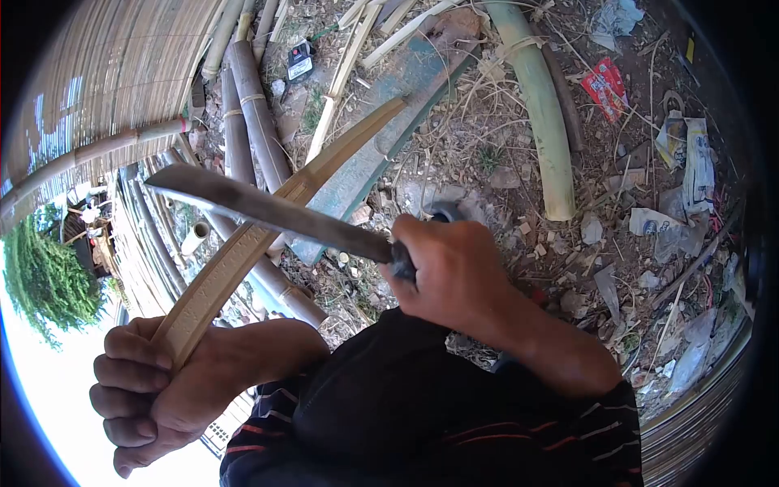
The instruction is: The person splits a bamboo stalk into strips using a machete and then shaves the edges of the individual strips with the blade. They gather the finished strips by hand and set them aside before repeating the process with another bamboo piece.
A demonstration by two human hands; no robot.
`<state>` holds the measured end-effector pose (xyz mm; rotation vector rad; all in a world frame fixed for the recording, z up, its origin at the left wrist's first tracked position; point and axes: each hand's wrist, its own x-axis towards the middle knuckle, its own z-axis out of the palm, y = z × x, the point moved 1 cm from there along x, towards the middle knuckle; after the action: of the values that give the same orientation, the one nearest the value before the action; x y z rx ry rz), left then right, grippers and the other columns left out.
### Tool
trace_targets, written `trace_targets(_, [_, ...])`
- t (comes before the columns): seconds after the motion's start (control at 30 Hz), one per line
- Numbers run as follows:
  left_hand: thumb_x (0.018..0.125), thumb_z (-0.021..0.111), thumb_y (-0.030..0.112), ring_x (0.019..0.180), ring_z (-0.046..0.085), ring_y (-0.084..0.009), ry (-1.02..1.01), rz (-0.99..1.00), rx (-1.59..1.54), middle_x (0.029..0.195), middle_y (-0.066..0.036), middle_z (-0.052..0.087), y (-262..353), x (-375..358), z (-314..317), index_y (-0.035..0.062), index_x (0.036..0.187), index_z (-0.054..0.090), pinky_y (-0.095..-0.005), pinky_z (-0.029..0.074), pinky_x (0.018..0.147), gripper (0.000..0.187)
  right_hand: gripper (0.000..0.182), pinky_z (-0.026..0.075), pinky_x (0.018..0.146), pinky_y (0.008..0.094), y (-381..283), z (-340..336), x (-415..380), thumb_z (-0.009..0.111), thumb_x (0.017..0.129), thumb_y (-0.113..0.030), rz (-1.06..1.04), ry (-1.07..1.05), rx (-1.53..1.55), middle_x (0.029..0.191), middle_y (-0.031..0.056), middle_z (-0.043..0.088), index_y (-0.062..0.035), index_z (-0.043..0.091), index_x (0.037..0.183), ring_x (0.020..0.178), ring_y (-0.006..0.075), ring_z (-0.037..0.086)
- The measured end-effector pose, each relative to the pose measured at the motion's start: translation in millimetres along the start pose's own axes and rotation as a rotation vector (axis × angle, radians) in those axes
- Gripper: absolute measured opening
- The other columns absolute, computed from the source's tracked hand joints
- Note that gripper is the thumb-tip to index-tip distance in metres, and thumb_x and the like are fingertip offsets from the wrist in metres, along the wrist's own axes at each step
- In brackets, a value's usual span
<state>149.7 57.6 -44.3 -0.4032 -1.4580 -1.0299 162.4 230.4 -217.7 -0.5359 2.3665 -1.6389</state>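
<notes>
Bamboo strip runs from the left hand up and away toward the green board on the ground; the hand is clenched around its near end. The right hand grips the dark handle of a long knife, whose blade lies across the strip and touches it near the middle. Thick bamboo poles and a green bamboo stalk lie on the littered ground beyond.

Dirt ground — bamboo poles, litter
</notes>
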Motion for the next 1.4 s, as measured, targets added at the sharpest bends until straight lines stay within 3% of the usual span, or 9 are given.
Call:
trace_targets(0.13, [0.104, 0.047, 0.039, 0.042, 0.023, -0.0056, -0.020, 0.009, 0.023, 0.053, 0.007, 0.024, 16, -14, 7, 0.0211, 0.058, 0.038, -0.0214, 0.023, 0.041, 0.050, 0.026, 0.052, 0.056, 0.0413, -4, 15, -3, 0.080, 0.075, -0.018, -0.196, 0.191, 0.107, 0.063, 0.0093, 0.062, -0.0074, 0.057, 0.080, 0.060, 0.0305, 0.068])
trace_targets(0.3, [0.105, 0.043, 0.044, 0.043, 0.022, -0.0066, -0.009, 0.044, 0.101, 0.053, 0.008, 0.023, 18, -14, 4, 0.0228, 0.056, 0.035, -0.0226, 0.023, 0.041, 0.054, 0.020, 0.054, 0.058, 0.0431, 17, 13, -3, 0.078, 0.077, -0.017, 0.228, -0.022, -0.042, 0.060, 0.0103, 0.062, -0.0070, 0.063, 0.086, 0.058, 0.0324, 0.067])
trace_targets(0.4, [0.106, 0.041, 0.047, 0.044, 0.022, -0.0072, -0.019, 0.046, 0.146, 0.053, 0.008, 0.023, 17, -14, 3, 0.0238, 0.055, 0.033, -0.0233, 0.022, 0.042, 0.056, 0.024, 0.054, 0.058, 0.0436, 16, 17, -13, 0.077, 0.080, -0.023, -0.193, 0.119, 0.179, 0.061, 0.0111, 0.063, -0.0045, 0.063, 0.085, 0.058, 0.0341, 0.067])
trace_targets(0.47, [0.106, 0.040, 0.050, 0.044, 0.021, -0.0076, -0.007, 0.059, 0.166, 0.053, 0.008, 0.022, 17, -14, 1, 0.0245, 0.055, 0.032, -0.0238, 0.022, 0.042, 0.058, 0.023, 0.057, 0.064, 0.0460, 71, 35, 8, 0.078, 0.076, -0.024, 0.328, 0.014, -0.116, 0.070, 0.0126, 0.069, -0.0069, 0.065, 0.085, 0.066, 0.0333, 0.071])
trace_targets(0.67, [0.107, 0.039, 0.050, 0.044, 0.022, -0.0071, -0.075, 0.072, 0.013, 0.054, 0.009, 0.021, 7, -8, -6, 0.0259, 0.055, 0.028, -0.0241, 0.022, 0.043, 0.058, 0.021, 0.060, 0.071, 0.0463, 52, 14, 6, 0.077, 0.079, -0.024, -0.017, -0.080, 0.060, 0.075, 0.0170, 0.072, -0.0049, 0.073, 0.087, 0.072, 0.0350, 0.073])
trace_targets(0.87, [0.107, 0.039, 0.049, 0.044, 0.023, -0.0059, -0.036, 0.072, 0.276, 0.055, 0.010, 0.021, 8, -4, -7, 0.0265, 0.057, 0.029, -0.0231, 0.023, 0.044, 0.055, 0.023, 0.057, 0.065, 0.0466, 96, 24, 26, 0.079, 0.071, -0.023, 0.355, 0.006, -0.267, 0.071, 0.0153, 0.071, -0.0063, 0.069, 0.085, 0.068, 0.0329, 0.073])
trace_targets(0.93, [0.106, 0.040, 0.048, 0.044, 0.023, -0.0055, -0.065, 0.066, 0.194, 0.055, 0.011, 0.022, 9, -1, -8, 0.0268, 0.058, 0.028, -0.0227, 0.023, 0.045, 0.054, 0.021, 0.057, 0.064, 0.0472, 76, 20, 10, 0.079, 0.073, -0.022, 0.043, 0.018, -0.062, 0.070, 0.0148, 0.070, -0.0060, 0.069, 0.083, 0.067, 0.0333, 0.072])
trace_targets(1.07, [0.107, 0.039, 0.048, 0.044, 0.021, -0.0068, 0.030, 0.071, 0.234, 0.056, 0.009, 0.020, -6, 2, 1, 0.0253, 0.061, 0.029, -0.0240, 0.023, 0.046, 0.053, 0.018, 0.059, 0.071, 0.0482, 147, 29, 57, 0.075, 0.077, -0.018, 0.542, -0.119, -0.307, 0.080, 0.0193, 0.073, -0.0044, 0.072, 0.089, 0.076, 0.0373, 0.074])
trace_targets(1.4, [0.106, 0.041, 0.054, 0.043, 0.019, -0.0058, 0.098, -0.008, 0.127, 0.054, 0.008, 0.019, -8, 1, -6, 0.0228, 0.057, 0.031, -0.0209, 0.021, 0.041, 0.059, 0.017, 0.060, 0.076, 0.0489, 117, 8, 54, 0.068, 0.080, -0.012, 0.552, -0.077, -0.280, 0.086, 0.0225, 0.073, -0.0003, 0.075, 0.089, 0.084, 0.0395, 0.074])
